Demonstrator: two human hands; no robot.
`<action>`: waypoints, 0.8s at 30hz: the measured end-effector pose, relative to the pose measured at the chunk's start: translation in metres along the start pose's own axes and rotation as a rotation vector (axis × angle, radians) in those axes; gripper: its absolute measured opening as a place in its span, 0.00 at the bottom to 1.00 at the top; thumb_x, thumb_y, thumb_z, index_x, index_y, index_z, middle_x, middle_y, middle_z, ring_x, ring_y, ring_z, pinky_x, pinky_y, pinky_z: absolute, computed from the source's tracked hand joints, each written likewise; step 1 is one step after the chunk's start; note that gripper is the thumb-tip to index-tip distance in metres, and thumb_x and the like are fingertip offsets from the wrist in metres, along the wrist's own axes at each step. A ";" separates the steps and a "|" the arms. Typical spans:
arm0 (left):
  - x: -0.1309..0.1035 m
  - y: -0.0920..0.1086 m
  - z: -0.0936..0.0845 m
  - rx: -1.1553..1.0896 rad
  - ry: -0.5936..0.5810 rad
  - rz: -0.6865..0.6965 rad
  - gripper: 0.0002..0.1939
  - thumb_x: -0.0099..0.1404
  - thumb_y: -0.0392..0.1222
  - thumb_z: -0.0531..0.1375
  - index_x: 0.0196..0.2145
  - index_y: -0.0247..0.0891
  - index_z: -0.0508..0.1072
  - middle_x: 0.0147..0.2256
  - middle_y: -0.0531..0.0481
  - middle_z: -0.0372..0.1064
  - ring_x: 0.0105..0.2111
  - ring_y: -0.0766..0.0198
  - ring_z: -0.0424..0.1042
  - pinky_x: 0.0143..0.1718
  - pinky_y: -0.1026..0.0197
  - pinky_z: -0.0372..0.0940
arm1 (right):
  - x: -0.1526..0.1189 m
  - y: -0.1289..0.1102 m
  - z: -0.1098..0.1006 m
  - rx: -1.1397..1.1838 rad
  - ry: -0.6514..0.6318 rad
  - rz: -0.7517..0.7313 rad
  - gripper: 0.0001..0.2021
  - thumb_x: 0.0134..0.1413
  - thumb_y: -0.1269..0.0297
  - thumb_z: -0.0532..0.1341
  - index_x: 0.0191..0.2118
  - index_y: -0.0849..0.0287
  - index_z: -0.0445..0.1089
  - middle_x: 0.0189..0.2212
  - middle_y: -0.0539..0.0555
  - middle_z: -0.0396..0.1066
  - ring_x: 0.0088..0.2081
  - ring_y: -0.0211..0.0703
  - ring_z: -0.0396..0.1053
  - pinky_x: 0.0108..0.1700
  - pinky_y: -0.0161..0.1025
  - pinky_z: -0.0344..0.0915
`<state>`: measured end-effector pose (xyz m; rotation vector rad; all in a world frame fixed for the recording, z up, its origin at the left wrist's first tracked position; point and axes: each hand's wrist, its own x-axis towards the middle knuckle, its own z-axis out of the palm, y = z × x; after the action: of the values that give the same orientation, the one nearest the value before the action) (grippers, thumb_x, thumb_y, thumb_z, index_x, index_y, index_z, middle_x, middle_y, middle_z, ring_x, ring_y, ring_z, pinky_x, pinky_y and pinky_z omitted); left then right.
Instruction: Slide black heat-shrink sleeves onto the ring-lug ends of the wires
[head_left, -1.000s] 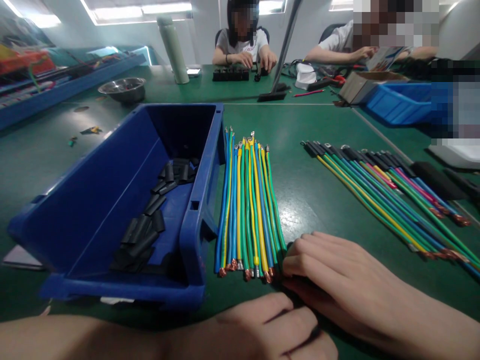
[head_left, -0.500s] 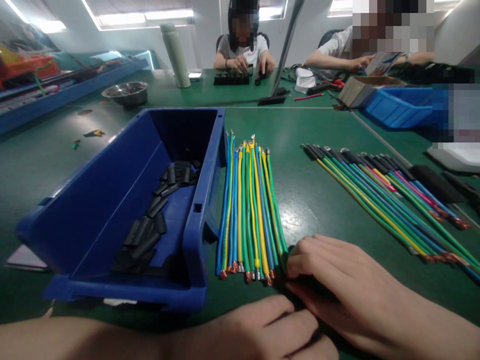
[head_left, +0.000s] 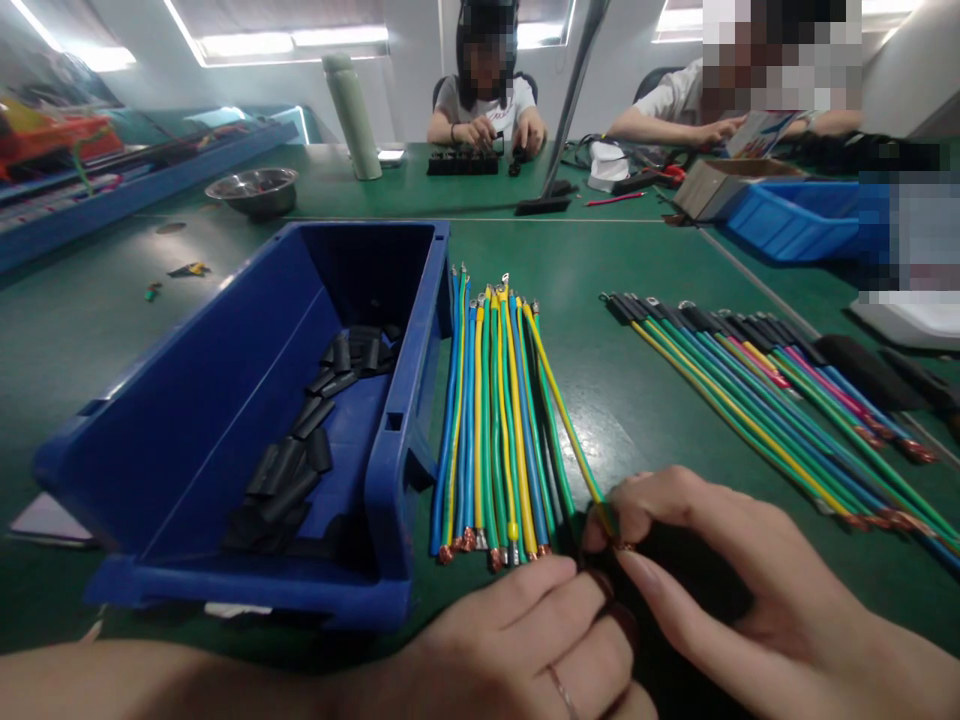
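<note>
My right hand (head_left: 720, 570) pinches the near end of a yellow-green wire (head_left: 564, 410) between thumb and fingers. The wire slants away to its far end in a row of blue, green and yellow wires (head_left: 491, 430) lying side by side, with metal lugs at the far ends and mostly bare copper at the near ends. Close beside that pinch is my left hand (head_left: 517, 640), its fingers curled; whatever is in them is hidden. Left of the row stands a blue bin (head_left: 176, 400) holding loose black tube pieces (head_left: 289, 475).
On the right lies another row of wires (head_left: 750, 410) with black sleeves at the far ends. Farther back are a metal bowl (head_left: 255, 190), a green bottle (head_left: 352, 120), a stand (head_left: 555, 190), a cardboard box (head_left: 712, 190) and a light-blue bin (head_left: 795, 220). Two people sit across the table.
My right hand has opened out slightly and drawn the near end of the yellow-green wire right, away from the row. My left hand has shifted slightly up toward it.
</note>
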<state>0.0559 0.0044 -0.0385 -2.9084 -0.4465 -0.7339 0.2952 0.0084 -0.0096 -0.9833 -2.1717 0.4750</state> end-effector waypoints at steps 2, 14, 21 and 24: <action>-0.004 0.000 0.008 0.046 0.050 0.011 0.15 0.87 0.34 0.59 0.53 0.43 0.88 0.52 0.59 0.87 0.56 0.65 0.80 0.70 0.62 0.68 | 0.001 0.000 0.001 0.054 0.008 0.047 0.09 0.72 0.72 0.61 0.46 0.46 0.69 0.32 0.41 0.79 0.29 0.32 0.80 0.36 0.25 0.77; -0.005 0.002 0.004 0.074 -0.003 -0.036 0.17 0.88 0.34 0.56 0.49 0.42 0.86 0.55 0.58 0.87 0.61 0.66 0.80 0.72 0.63 0.66 | 0.000 0.013 0.005 0.774 0.042 0.544 0.25 0.71 0.34 0.70 0.36 0.52 0.74 0.29 0.51 0.78 0.29 0.43 0.76 0.33 0.38 0.76; -0.010 0.007 0.006 0.068 0.029 -0.072 0.20 0.89 0.34 0.52 0.49 0.43 0.85 0.59 0.60 0.86 0.63 0.68 0.79 0.72 0.64 0.64 | 0.014 0.012 0.007 0.944 0.053 0.728 0.24 0.62 0.38 0.79 0.40 0.51 0.74 0.22 0.49 0.78 0.24 0.39 0.71 0.26 0.34 0.64; -0.010 0.007 0.005 0.082 0.044 -0.060 0.21 0.89 0.33 0.51 0.48 0.43 0.84 0.60 0.59 0.86 0.63 0.67 0.79 0.72 0.62 0.65 | 0.014 0.011 0.006 0.907 0.104 0.785 0.33 0.61 0.38 0.79 0.63 0.51 0.76 0.25 0.50 0.81 0.25 0.42 0.74 0.28 0.35 0.69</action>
<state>0.0517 -0.0040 -0.0482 -2.8079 -0.5475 -0.7675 0.2899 0.0262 -0.0131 -1.2078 -1.1398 1.5478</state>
